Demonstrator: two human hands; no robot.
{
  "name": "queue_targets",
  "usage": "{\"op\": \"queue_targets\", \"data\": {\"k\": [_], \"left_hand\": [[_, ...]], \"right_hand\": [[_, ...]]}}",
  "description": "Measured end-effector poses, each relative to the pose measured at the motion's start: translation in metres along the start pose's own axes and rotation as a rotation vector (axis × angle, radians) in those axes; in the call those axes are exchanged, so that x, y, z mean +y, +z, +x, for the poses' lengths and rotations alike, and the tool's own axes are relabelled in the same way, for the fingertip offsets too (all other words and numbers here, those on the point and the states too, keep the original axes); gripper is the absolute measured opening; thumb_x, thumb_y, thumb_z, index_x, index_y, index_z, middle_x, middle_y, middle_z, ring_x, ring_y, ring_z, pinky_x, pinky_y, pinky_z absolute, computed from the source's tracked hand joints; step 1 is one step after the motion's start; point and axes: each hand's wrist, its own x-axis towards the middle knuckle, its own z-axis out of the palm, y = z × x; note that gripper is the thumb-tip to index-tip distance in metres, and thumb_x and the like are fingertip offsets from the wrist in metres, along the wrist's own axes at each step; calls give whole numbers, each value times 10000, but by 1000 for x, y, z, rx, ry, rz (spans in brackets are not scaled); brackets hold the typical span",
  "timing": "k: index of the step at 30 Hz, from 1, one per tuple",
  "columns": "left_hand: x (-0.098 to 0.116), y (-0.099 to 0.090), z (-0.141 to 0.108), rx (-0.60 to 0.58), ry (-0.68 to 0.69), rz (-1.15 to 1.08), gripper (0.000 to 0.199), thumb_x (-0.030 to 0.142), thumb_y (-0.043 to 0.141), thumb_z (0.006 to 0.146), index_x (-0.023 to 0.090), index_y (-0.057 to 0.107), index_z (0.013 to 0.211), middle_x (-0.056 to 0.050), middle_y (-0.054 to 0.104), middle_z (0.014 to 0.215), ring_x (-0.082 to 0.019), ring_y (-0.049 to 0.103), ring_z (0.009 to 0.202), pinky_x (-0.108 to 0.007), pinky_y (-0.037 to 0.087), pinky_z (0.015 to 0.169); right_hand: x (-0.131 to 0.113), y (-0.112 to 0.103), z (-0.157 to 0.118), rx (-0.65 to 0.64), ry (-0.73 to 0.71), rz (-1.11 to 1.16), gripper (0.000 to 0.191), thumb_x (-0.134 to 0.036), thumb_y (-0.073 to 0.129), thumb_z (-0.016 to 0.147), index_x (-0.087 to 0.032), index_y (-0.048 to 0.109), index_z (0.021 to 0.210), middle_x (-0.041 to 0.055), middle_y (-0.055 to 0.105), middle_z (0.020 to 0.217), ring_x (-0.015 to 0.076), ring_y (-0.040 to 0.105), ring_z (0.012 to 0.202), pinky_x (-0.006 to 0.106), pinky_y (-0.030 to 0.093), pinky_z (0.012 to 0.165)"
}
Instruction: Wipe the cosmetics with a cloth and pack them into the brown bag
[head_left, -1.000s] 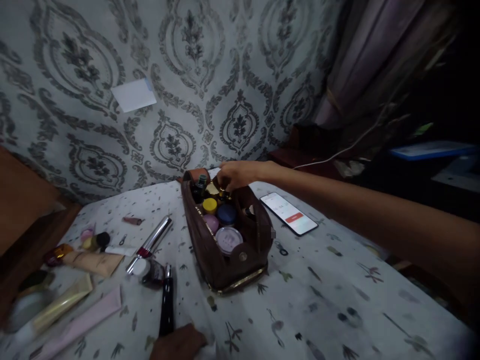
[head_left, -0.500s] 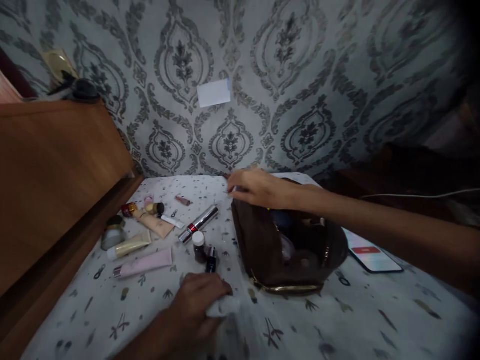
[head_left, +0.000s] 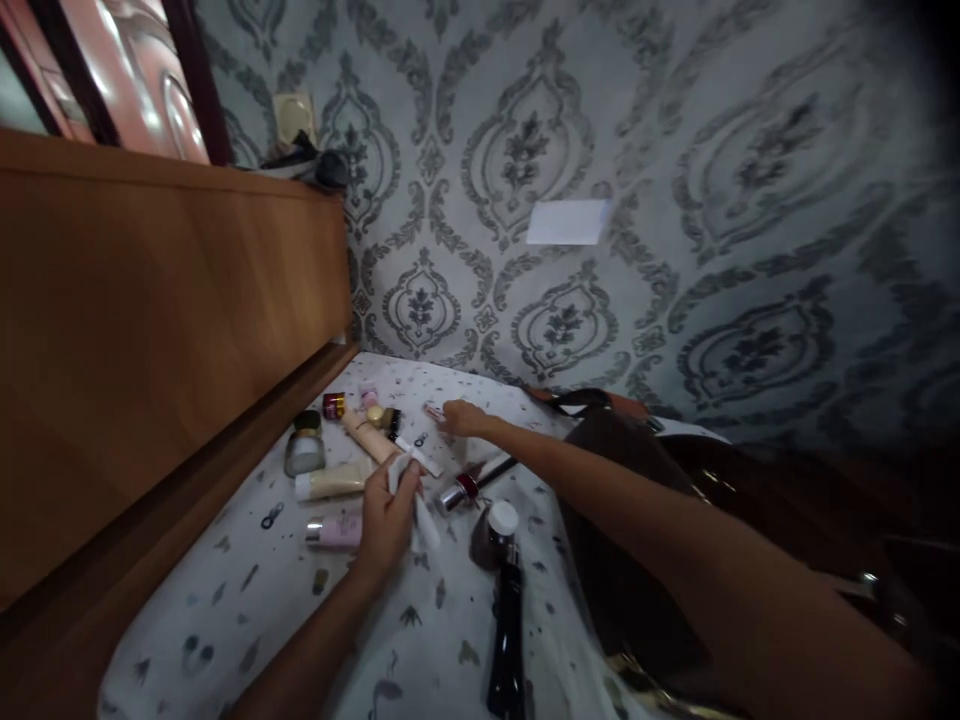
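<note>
My left hand [head_left: 384, 520] is closed on a crumpled white tissue [head_left: 421, 522] and hovers over the patterned white cloth [head_left: 247, 600], beside a pink tube [head_left: 331, 530]. My right hand [head_left: 459, 418] reaches far forward, its fingers stretched flat and its tips at a small pinkish stick [head_left: 433, 410]; nothing shows in its grasp. A silver tube with a red band [head_left: 466, 486] lies under my right forearm. The brown cosmetic bag [head_left: 622, 570] sits to the right, largely hidden by my right arm.
Scattered cosmetics lie on the cloth: a cream tube [head_left: 330, 482], a beige tube [head_left: 366, 438], a round jar [head_left: 304, 455], a white-capped dark bottle [head_left: 496, 528], a black tube [head_left: 508, 640]. A wooden panel [head_left: 150, 330] walls the left; patterned wallpaper [head_left: 720, 250] stands behind.
My view swung left and down. My right hand left the bag and reached over to the small items near the wall. My left hand moved forward with the tissue.
</note>
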Motion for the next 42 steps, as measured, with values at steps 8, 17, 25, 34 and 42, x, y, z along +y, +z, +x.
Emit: {"op": "queue_targets", "data": {"k": [8,17,25,34,42], "left_hand": [[-5,-5,12,96,-181,-316,418,587,653,808,169,657,816,32,582,647,-111,511,565,-214,402,549],[10,-9,27,332,-307,-836,205,357,509,909,197,636,897,16,703,822,-107,671,728,-217,516,730],[30,-14,14,281,-281,-613,244,404,564,898,196,646,800,7,668,722,-134,630,736,-206,486,691],[24,-9,-25,-25,-95,120,513,696,608,766,201,539,647,58,462,518,-122,427,505,-232,367,462],[26,9,-66,-288,-124,230,374,533,659,760,250,677,1004,-14,709,842,-188,622,584,-277,510,483]], "right_hand": [[-11,2,10,-33,151,396,245,-321,609,960,-137,639,1119,68,670,1083,178,668,924,361,582,799],[-47,-24,-63,94,-43,1079,88,-204,634,879,-136,611,828,21,641,706,110,642,634,198,548,585],[-101,31,-133,294,-147,1143,211,-148,658,787,-184,654,995,-39,589,704,109,541,620,200,454,567],[-87,68,-205,441,-185,1312,241,-245,701,785,-211,705,1023,-35,613,750,134,565,702,212,429,633],[-49,97,-270,561,-250,1202,355,-383,700,828,-196,710,1130,55,730,997,188,660,847,260,495,781]]}}
